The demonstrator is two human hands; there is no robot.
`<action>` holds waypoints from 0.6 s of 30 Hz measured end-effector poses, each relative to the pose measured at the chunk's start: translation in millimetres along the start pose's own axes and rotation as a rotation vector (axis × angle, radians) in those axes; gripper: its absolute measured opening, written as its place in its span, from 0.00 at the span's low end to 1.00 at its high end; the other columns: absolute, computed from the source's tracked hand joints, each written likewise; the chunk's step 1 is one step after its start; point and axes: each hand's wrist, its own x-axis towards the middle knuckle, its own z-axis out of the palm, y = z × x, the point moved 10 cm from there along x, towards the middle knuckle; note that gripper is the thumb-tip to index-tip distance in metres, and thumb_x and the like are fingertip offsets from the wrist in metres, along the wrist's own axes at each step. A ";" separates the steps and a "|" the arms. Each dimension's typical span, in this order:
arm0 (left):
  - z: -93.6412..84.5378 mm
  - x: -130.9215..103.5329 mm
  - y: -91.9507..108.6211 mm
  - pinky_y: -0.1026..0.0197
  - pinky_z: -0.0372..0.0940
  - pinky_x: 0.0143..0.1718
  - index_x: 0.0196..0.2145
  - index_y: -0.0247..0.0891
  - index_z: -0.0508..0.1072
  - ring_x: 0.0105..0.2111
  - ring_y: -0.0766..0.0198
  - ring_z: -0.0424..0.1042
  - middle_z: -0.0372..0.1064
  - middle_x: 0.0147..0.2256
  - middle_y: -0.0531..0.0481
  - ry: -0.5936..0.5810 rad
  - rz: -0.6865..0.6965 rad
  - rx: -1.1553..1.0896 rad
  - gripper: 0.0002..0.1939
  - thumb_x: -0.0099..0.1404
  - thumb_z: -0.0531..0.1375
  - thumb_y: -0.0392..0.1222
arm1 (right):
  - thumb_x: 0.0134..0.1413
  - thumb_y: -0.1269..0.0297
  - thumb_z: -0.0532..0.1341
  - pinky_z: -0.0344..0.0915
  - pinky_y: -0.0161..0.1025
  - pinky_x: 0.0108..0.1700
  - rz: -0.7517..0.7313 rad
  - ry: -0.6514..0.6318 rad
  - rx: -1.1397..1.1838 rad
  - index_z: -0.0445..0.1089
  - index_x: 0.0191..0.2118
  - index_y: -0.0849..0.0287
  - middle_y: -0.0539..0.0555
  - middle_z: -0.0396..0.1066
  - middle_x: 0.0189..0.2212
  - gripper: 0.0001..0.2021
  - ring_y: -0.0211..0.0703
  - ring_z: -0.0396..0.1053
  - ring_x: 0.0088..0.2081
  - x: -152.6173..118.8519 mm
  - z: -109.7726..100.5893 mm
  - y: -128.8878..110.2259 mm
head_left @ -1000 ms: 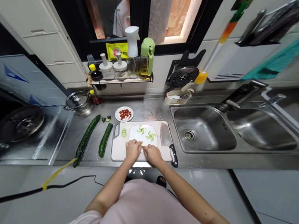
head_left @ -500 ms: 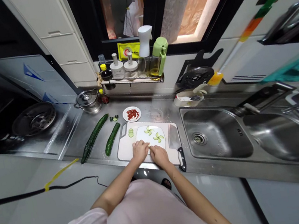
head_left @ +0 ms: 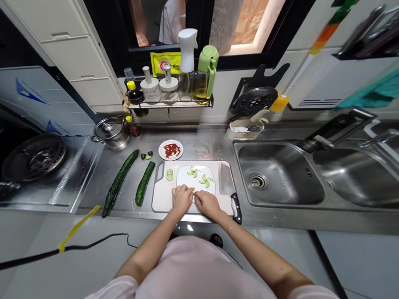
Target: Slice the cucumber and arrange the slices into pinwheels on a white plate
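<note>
My left hand point(head_left: 182, 199) and my right hand point(head_left: 207, 204) meet at the near edge of a square white plate point(head_left: 182, 176). Their fingertips pinch a small pale-green cucumber slice point(head_left: 193, 191), mostly hidden by the fingers. On the plate are two pinwheels of thin cucumber slices, one farther left point(head_left: 193, 171) and the other nearer right point(head_left: 206, 181). The plate rests on a pale cutting board point(head_left: 161, 202). Several round cucumber slices point(head_left: 169, 175) overlap at its left. A knife point(head_left: 225, 179) lies along the right side, black handle toward me.
Left of the board lie a long cucumber point(head_left: 120, 185) and a shorter cut one point(head_left: 145, 183), with cucumber ends point(head_left: 147, 156) behind. A saucer point(head_left: 162, 156) of red chopped bits stands behind the board. A steel pot point(head_left: 114, 135) is farther back; a double sink point(head_left: 287, 201) is right.
The view has shifted slightly, so the whole scene sits a little farther left and higher. Both hands stay together at the plate's near edge, fingers barely changed.
</note>
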 end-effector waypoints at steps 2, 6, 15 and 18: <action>-0.6 0.3 1.1 0.53 0.52 0.45 0.49 0.47 0.73 0.43 0.57 0.63 0.67 0.40 0.46 0.003 0.011 -0.001 0.15 0.68 0.52 0.42 | 0.65 0.62 0.49 0.54 0.36 0.39 -0.004 -0.025 -0.009 0.68 0.46 0.56 0.54 0.71 0.39 0.13 0.43 0.66 0.40 1.0 0.3 1.0; 0.3 1.7 1.0 0.52 0.51 0.45 0.48 0.46 0.74 0.43 0.57 0.64 0.68 0.40 0.45 -0.005 0.013 0.000 0.15 0.68 0.52 0.42 | 0.65 0.62 0.48 0.53 0.36 0.37 -0.022 -0.043 -0.022 0.67 0.46 0.56 0.54 0.71 0.39 0.12 0.43 0.66 0.40 2.8 0.5 1.3; -0.3 4.0 0.3 0.52 0.51 0.46 0.48 0.46 0.74 0.43 0.57 0.64 0.69 0.41 0.46 -0.030 0.001 -0.020 0.15 0.68 0.52 0.42 | 0.66 0.62 0.47 0.53 0.35 0.36 -0.044 -0.060 -0.050 0.67 0.46 0.55 0.54 0.71 0.39 0.13 0.43 0.66 0.39 3.0 1.8 -0.7; -2.6 4.0 0.4 0.53 0.51 0.46 0.49 0.46 0.73 0.43 0.57 0.65 0.70 0.41 0.46 -0.028 -0.011 -0.049 0.15 0.68 0.52 0.41 | 0.66 0.62 0.47 0.53 0.35 0.36 -0.048 -0.075 -0.052 0.67 0.47 0.55 0.54 0.71 0.39 0.13 0.43 0.66 0.40 2.4 1.0 -1.5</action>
